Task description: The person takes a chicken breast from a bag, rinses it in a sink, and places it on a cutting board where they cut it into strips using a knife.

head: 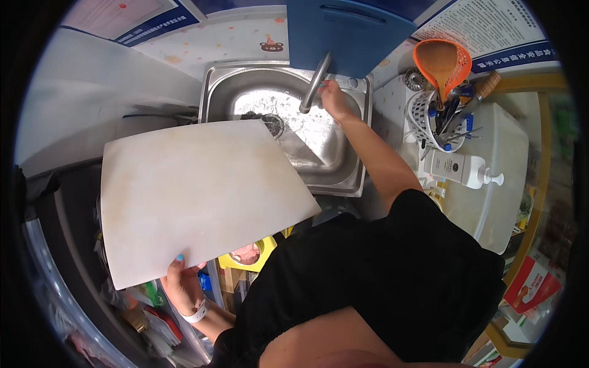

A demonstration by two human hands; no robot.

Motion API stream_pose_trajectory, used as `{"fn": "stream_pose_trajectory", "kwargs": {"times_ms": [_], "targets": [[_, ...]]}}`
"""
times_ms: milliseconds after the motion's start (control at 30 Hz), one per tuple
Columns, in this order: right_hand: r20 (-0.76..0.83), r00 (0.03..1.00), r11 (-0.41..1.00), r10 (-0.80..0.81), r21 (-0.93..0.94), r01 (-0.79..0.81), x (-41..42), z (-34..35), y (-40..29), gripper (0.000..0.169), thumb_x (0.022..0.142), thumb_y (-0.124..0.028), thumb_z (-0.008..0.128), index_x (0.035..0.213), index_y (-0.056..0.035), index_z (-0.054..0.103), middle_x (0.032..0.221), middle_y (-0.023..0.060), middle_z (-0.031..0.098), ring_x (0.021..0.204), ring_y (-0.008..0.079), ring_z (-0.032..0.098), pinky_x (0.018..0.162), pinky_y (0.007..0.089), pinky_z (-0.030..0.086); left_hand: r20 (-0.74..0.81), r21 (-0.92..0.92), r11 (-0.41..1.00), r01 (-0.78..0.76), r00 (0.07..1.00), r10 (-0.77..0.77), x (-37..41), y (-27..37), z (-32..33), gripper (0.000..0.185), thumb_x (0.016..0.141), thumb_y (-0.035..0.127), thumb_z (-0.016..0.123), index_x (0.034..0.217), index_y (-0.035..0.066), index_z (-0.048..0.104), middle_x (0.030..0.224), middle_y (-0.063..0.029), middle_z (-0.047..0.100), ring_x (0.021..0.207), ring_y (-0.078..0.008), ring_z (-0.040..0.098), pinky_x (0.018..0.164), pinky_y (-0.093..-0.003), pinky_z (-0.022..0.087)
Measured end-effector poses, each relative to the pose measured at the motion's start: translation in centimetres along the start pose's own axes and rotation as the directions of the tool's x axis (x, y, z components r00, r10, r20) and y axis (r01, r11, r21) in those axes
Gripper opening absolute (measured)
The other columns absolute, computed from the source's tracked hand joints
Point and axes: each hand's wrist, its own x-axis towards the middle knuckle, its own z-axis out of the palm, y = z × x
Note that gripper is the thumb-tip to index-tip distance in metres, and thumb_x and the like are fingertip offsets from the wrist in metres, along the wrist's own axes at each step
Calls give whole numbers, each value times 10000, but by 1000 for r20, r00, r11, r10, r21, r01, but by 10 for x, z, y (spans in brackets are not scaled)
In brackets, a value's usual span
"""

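My left hand (181, 285), a white band at its wrist, grips the near edge of a large white cutting board (198, 193). The thumb lies on the board's upper face and the other fingers are mostly hidden beneath. The board is tilted, with its far edge over the left part of a stainless steel sink (361, 177). My right hand (337, 102) reaches over the sink, its fingertips beside the metal faucet (317, 83). Whether those fingers hold a handle is hidden. The drain strainer (274, 125) shows past the board's far edge.
A blue board (345, 32) stands upright behind the faucet. To the right are a white perforated utensil basket (416, 120) with a knife, an orange strainer ladle (442, 60) and a white pump bottle (460, 168). A yellow container (267, 253) sits below the cutting board.
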Motion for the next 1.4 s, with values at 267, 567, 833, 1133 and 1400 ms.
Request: {"fn": "stream_pose_trajectory", "kwargs": {"times_ms": [267,567,833,1133,1400], "targets": [[270,951,983,-153,137,120,-78,-9,-145,320,851,-194,404,1072,37,392,828,173,566,761,250,560,659,339,431,8,-8,998,56,998,-56,-16,-17,-12,376,757,57,505,1110,-43,424,994,-141,521,804,-246,580,576,-343,543],[455,885,991,-100,124,48,-112,-8,-79,333,823,-100,500,1145,-21,470,1081,113,547,982,173,523,817,266,413,228,-185,943,278,945,-234,-22,-96,-23,453,741,-10,505,1177,-4,382,1082,-147,490,943,-281,537,719,-431,518],[-81,961,796,-265,-581,170,-249,-70,71,441,720,-151,545,1121,1,442,1103,222,474,1033,369,444,867,441,356,599,-117,779,617,669,-440,23,-228,-44,342,719,-32,505,1057,-66,469,1034,-171,547,990,-317,522,885,-468,410],[-42,987,752,-153,-653,89,-299,-76,127,557,739,-197,545,1222,0,349,1266,290,266,1120,416,329,932,456,280,687,-200,569,798,528,-499,67,-339,-37,372,705,-60,516,1072,-22,469,1071,-151,541,1038,-306,500,914,-484,378],[-16,996,802,-91,-595,64,-318,-79,131,627,717,-63,575,1246,52,258,1253,304,271,1097,429,338,940,438,279,714,-228,521,823,505,-485,61,-354,-47,492,699,-60,521,1172,-13,392,1171,-163,477,1108,-325,447,928,-489,366]]}}
